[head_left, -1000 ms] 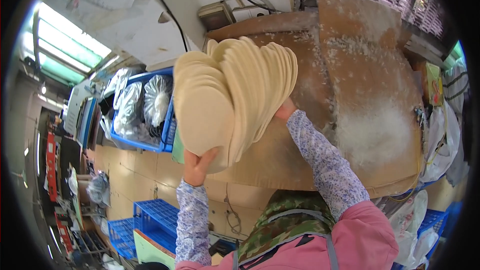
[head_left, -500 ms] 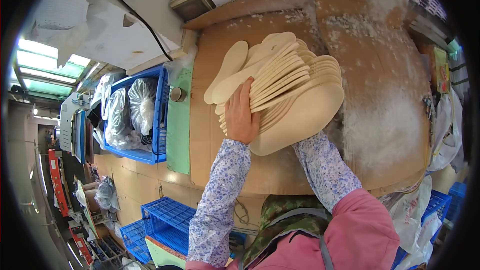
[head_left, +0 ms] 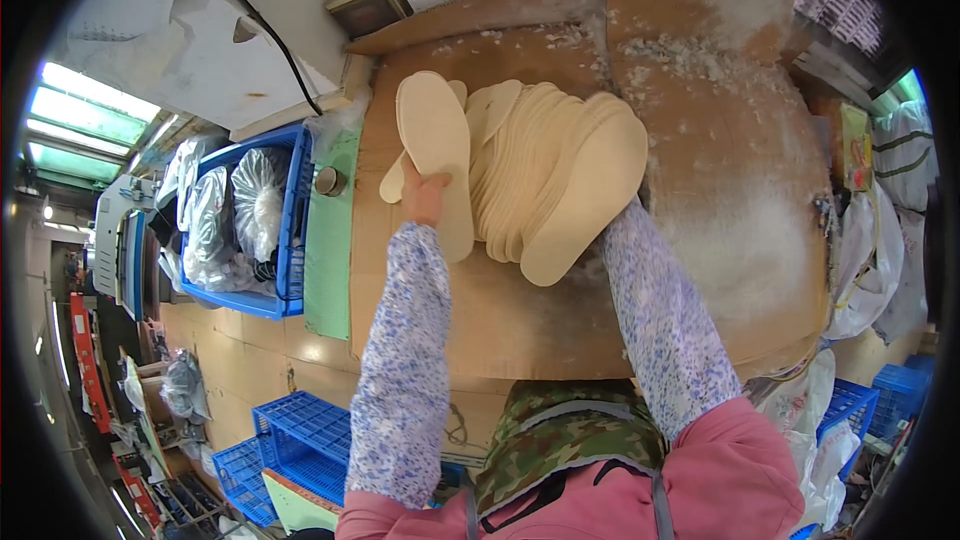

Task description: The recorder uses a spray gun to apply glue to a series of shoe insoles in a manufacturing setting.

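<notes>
"Checking the head view: how are the hands?"
"Left hand (head_left: pixel 424 200), left of centre, gripping at least one cream insole (head_left: pixel 430 125); another insole (head_left: pixel 391 183) pokes out behind. Right hand hidden by the fanned insole stack (head_left: pixel 590 175), upper centre; cannot tell its grip."
"Surroundings?"
"Cardboard-topped counter (head_left: pixel 520 335). Far left, blue crate (head_left: pixel 296 225) with clear plastic bags (head_left: pixel 258 202)."

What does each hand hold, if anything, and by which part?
Left hand: an insole, by its left edge, near the middle. Right hand: hidden by the stack; cannot tell.
</notes>
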A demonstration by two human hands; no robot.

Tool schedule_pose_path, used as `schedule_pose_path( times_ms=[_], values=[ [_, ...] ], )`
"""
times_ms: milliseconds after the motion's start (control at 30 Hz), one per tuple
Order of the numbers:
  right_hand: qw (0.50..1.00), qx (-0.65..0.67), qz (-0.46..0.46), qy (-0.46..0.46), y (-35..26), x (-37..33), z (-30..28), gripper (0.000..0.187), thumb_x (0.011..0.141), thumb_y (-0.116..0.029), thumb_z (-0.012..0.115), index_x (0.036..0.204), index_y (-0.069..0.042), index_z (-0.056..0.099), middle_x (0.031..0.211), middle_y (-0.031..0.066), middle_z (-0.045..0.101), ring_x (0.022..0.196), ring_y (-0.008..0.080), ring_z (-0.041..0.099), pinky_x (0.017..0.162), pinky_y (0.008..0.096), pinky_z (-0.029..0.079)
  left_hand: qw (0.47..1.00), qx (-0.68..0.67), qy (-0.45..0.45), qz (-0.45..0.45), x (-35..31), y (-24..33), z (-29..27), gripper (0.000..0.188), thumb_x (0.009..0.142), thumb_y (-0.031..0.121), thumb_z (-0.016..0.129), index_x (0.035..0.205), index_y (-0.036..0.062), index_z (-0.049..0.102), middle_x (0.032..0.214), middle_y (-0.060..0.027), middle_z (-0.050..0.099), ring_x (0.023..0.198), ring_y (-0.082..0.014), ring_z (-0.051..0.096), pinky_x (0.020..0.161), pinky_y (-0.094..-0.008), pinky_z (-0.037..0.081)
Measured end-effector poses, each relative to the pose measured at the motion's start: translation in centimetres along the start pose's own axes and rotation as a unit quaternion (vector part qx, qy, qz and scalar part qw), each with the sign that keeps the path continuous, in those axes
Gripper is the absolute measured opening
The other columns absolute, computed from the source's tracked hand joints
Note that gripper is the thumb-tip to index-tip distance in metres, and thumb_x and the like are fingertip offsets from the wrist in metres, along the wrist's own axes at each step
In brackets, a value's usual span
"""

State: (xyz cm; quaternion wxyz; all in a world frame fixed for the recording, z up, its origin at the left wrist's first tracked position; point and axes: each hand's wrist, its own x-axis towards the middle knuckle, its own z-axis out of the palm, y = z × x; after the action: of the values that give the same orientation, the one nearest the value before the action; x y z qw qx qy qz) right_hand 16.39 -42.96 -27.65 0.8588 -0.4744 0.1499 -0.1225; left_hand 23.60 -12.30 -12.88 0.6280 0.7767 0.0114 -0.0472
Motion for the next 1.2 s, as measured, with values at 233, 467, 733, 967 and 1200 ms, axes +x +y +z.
schedule_pose_path(
  times_ms=[233, 467, 733, 967, 1200],
  values=[
    [0.997, -0.032, -0.07, -0.013, -0.7, 1.3, 2.9, 0.039, 0.094, -0.027, 0.052, 0.127, -0.006, 0.053, 0.121, 0.0098, 0.06, 0.109, 0.023, 0.059, 0.09, 0.0371, 0.05, 0.947, 0.29, -0.061, 0.124, 4.0, 1.6, -5.1, 0.075, 0.067, 0.003, 0.065, 0.136, 0.0076, 0.036, 0.118, -0.0183, 0.059, 0.106, -0.0301, 0.059, 0.095, -0.0349, 0.044],
    [0.985, -0.102, -0.127, 0.054, -0.2, 1.8, -3.7, 0.039, 0.094, -0.027, 0.052, 0.127, -0.006, 0.053, 0.12, 0.0097, 0.061, 0.109, 0.023, 0.059, 0.089, 0.0368, 0.05, 0.965, 0.21, -0.089, 0.128, 5.5, 13.0, -2.3, 0.068, 0.067, 0.008, 0.066, 0.131, 0.0062, 0.042, 0.11, -0.0207, 0.063, 0.101, -0.0332, 0.061, 0.09, -0.0376, 0.046],
    [0.952, 0.264, 0.024, 0.155, -6.0, -5.0, 6.4, 0.051, 0.097, -0.045, 0.036, 0.128, -0.008, 0.051, 0.124, 0.0109, 0.057, 0.112, 0.0248, 0.056, 0.094, 0.0388, 0.047, 0.971, -0.028, -0.229, -0.069, 11.8, 5.6, -5.9, 0.045, 0.073, 0.01, 0.064, 0.117, 0.0006, 0.057, 0.1, -0.0119, 0.065, 0.089, -0.0242, 0.064, 0.084, -0.0362, 0.05],
    [0.972, -0.05, 0.011, 0.231, -5.0, -11.2, 8.3, 0.055, 0.087, -0.031, 0.06, 0.131, -0.002, 0.042, 0.121, 0.013, 0.054, 0.107, 0.0229, 0.056, 0.092, 0.0362, 0.046, 0.941, 0.042, -0.289, -0.17, 17.2, -3.7, -5.1, 0.042, 0.071, 0.011, 0.064, 0.112, 0.0006, 0.06, 0.097, -0.0106, 0.065, 0.09, -0.0222, 0.061, 0.083, -0.0336, 0.047],
    [0.965, -0.016, 0.005, 0.262, -3.9, -13.7, 10.6, 0.062, 0.07, -0.007, 0.065, 0.127, 0.004, 0.041, 0.113, 0.0159, 0.057, 0.102, 0.027, 0.057, 0.087, 0.0344, 0.047, 0.911, -0.065, -0.29, -0.286, 18.2, -3.5, -6.5, 0.038, 0.073, 0.015, 0.065, 0.108, -0.0003, 0.061, 0.101, -0.0124, 0.064, 0.094, -0.0244, 0.061, 0.085, -0.0365, 0.049]
  ],
)
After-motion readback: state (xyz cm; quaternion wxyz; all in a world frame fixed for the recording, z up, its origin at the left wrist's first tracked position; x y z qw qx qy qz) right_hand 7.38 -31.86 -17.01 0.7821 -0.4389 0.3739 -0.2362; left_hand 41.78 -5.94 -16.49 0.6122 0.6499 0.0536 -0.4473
